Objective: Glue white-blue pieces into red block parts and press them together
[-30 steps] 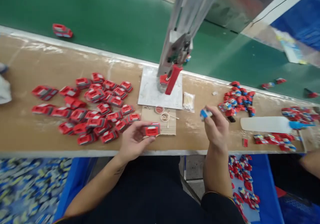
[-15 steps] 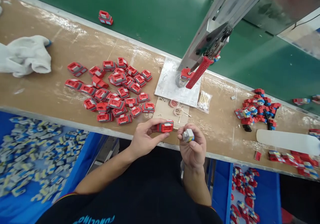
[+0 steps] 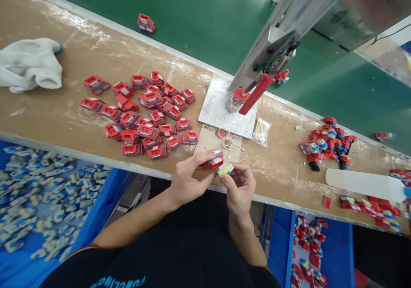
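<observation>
Your left hand (image 3: 188,179) pinches a red shell (image 3: 213,158) between thumb and fingers just above the near edge of the workbench (image 3: 64,117), and your right hand (image 3: 239,187) is closed on a small grey-and-yellow insert (image 3: 225,168), its corner touching the shell. The two parts look not yet seated, so this piece seems only half joined. To your left a heap of bare red shells (image 3: 144,117) lies untouched, which suggests most of the work is left. To your right, a smaller cluster of red-and-blue assembled pieces (image 3: 326,144) sits past the press (image 3: 257,92), and more fill the blue bin (image 3: 308,262) below.
</observation>
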Action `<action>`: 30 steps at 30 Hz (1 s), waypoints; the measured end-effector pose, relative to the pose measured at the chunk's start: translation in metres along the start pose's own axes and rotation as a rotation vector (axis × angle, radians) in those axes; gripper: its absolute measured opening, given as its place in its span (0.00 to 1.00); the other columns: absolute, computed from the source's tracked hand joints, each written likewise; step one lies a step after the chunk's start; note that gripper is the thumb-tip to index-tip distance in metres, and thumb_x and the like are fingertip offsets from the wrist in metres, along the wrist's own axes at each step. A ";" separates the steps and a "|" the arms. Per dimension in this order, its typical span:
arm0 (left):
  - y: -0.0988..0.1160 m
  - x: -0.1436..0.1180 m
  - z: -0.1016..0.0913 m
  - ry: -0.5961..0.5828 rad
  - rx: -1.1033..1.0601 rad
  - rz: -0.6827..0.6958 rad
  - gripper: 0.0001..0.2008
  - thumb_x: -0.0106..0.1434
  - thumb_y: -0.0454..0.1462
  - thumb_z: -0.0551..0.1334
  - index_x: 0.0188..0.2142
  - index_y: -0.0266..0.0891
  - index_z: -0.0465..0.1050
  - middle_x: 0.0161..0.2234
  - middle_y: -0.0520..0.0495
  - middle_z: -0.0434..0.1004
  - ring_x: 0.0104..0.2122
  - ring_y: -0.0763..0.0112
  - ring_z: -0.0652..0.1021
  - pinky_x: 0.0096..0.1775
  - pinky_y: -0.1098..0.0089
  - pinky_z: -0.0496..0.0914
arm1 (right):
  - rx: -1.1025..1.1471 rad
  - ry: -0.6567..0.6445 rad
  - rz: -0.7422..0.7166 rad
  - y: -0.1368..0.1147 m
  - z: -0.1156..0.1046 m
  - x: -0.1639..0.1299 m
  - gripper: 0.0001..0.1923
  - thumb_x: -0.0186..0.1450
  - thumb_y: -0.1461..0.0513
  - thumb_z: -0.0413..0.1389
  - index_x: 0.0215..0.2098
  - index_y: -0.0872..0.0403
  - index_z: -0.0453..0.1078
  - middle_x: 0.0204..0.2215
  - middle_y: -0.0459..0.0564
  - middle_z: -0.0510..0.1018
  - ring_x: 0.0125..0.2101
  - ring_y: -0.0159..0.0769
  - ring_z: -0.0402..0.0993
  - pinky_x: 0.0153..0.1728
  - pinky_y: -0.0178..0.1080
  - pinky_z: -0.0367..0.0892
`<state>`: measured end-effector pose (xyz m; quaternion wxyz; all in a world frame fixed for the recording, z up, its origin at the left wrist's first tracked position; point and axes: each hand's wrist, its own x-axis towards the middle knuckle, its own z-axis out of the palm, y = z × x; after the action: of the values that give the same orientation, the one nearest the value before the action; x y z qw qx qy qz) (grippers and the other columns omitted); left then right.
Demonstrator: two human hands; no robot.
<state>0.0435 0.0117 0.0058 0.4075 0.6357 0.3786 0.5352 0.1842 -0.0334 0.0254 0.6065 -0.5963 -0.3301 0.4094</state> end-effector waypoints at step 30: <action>0.004 0.030 -0.052 0.080 -0.541 -0.198 0.28 0.62 0.44 0.78 0.60 0.47 0.79 0.43 0.43 0.91 0.36 0.62 0.90 0.38 0.72 0.85 | -0.355 -0.493 -0.492 -0.050 -0.023 0.100 0.28 0.67 0.44 0.67 0.62 0.40 0.71 0.66 0.55 0.72 0.63 0.49 0.72 0.48 0.46 0.79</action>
<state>-0.0035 0.0436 0.0260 0.5974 0.4422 0.2982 0.5989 0.2545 0.0477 0.0647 0.4765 -0.4786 -0.6648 0.3194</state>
